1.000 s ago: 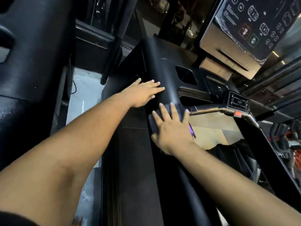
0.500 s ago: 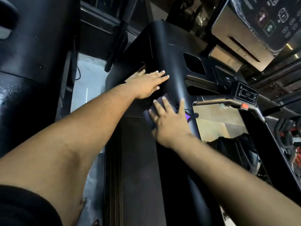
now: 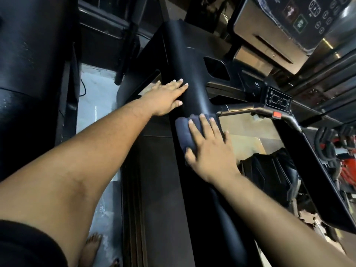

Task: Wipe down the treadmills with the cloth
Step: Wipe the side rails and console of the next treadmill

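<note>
A black treadmill's left side arm [image 3: 185,60] runs from the console down toward me. My right hand [image 3: 209,149] lies flat on a dark blue cloth [image 3: 184,132], pressing it onto that arm just below where the silver handlebar [image 3: 238,108] joins. The cloth shows only at the hand's left and under the fingertips. My left hand [image 3: 165,100] rests open, palm down, on the arm's left edge a little farther up, holding nothing. The running belt [image 3: 159,189] lies dark below, between my forearms.
The console screen [image 3: 300,22] tilts at top right above a handlebar control pad [image 3: 277,100] with a red stop button [image 3: 277,115]. Another black treadmill [image 3: 32,54] stands close on the left across a strip of grey floor [image 3: 96,97]. My bare foot [image 3: 92,245] shows below.
My right hand has slid the cloth slightly to the right along the arm, toward the handlebar joint. My left hand has stayed on the arm's left edge.
</note>
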Tool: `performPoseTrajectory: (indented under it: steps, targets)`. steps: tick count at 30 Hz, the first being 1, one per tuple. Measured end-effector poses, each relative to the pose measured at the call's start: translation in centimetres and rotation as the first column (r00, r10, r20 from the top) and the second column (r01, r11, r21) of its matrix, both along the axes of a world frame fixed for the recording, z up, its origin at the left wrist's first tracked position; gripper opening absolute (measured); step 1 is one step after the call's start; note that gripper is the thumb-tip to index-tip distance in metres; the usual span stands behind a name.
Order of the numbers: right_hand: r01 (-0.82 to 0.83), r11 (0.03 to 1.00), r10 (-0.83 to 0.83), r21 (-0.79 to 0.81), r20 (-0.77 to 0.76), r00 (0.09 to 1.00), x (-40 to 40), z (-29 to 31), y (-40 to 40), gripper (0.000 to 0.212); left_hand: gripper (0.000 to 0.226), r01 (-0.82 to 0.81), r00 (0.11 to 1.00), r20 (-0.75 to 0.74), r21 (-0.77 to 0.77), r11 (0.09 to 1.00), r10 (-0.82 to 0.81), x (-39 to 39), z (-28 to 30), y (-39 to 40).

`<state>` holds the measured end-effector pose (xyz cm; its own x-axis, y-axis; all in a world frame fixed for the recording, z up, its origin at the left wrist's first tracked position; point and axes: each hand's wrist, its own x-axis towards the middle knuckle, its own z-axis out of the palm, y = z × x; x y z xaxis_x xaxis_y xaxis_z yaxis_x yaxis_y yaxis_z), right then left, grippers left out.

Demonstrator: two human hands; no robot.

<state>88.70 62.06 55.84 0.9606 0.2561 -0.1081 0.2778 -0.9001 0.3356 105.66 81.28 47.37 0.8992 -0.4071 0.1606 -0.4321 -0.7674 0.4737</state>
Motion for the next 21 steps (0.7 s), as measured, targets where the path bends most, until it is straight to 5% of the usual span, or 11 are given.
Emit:
performPoseTrajectory:
  steps: [4, 10, 17, 21]
  targets:
    - [0.057, 0.997, -0.060, -0.059, -0.058, 0.997, -4.3, 0.7, -2.1, 0.086, 0.068, -0.018, 1.000, -0.002, 0.000, 1.000, 0.018, -0.3, -0.1, 0.4]
    - [0.168, 0.980, -0.182, 0.105, 0.143, 0.973, 7.4, 1.3, 1.8, 0.078, 0.068, -0.053, 0.998, -0.025, -0.060, 0.997, 0.052, -1.5, -0.3, 0.1]
    - [-0.080, 0.985, 0.069, 0.155, 0.077, 0.995, 0.7, -0.6, -0.7, 0.079, 0.083, 0.014, 0.996, -0.084, -0.092, 0.996, -0.022, -0.7, -0.4, 1.0]
    - [0.009, 0.989, -0.015, 0.148, 0.044, 0.999, 11.1, 0.5, 2.1, 0.084, 0.083, -0.091, 0.989, -0.129, -0.151, 0.984, 0.071, 2.3, -0.8, 2.2]
